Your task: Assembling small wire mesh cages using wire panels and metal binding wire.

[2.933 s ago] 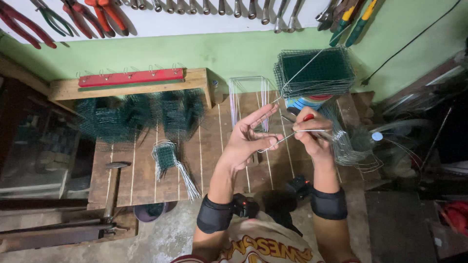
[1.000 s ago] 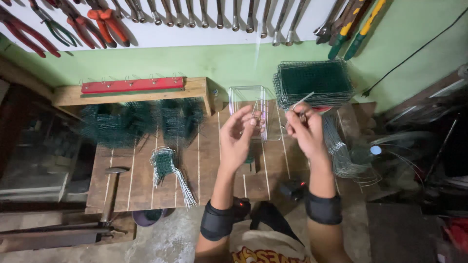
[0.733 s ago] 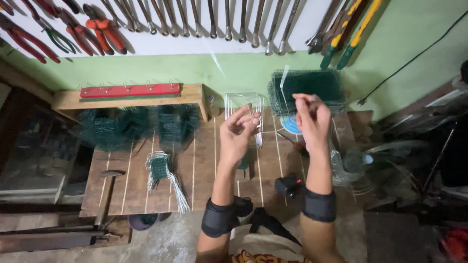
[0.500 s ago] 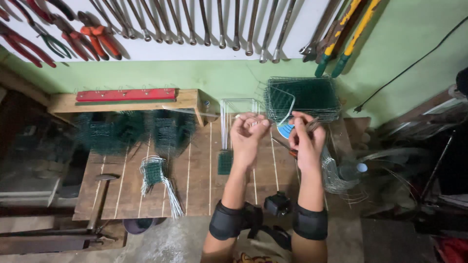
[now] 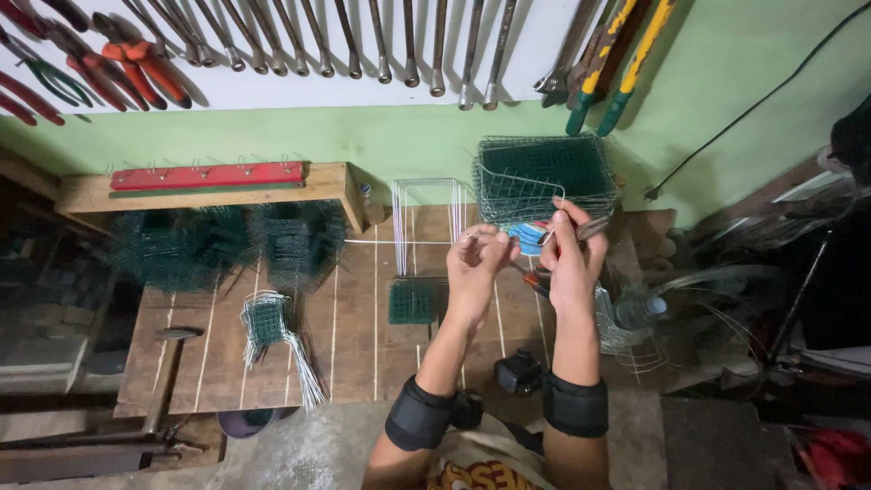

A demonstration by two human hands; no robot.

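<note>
From the head view, both hands are being held closer together than half a second ago, raised above the back of the wooden workbench point(image 5: 272, 363). The bent wire piece point(image 5: 522, 186), which was standing apart to the right of the left hand, is now being carried between the two hands, its curved end arching up in front of the stack of green wire-mesh panels point(image 5: 549, 177). The left hand point(image 5: 478, 261) is being kept pinched on the near end of the wire, fingertips closed together. The right hand point(image 5: 572, 254) is being clenched around a small plier-like tool point(image 5: 581, 229), whose tip appears to be gripping the wire; the exact contact is too small to be confirmed. By this closing-up, the wire is judged to be in the middle of being bent or hooked rather than merely being picked up.

No package is being shown plainly. A blue, rounded object point(image 5: 526, 238) is being partly hidden behind the hands, and its kind cannot be told. A long red strip point(image 5: 209, 174) is being displayed along the raised wooden shelf at the left. No readable sign is being seen; the white wall board point(image 5: 544, 45) is only being used for hanging spanners and red-handled pliers point(image 5: 136, 59).
</note>
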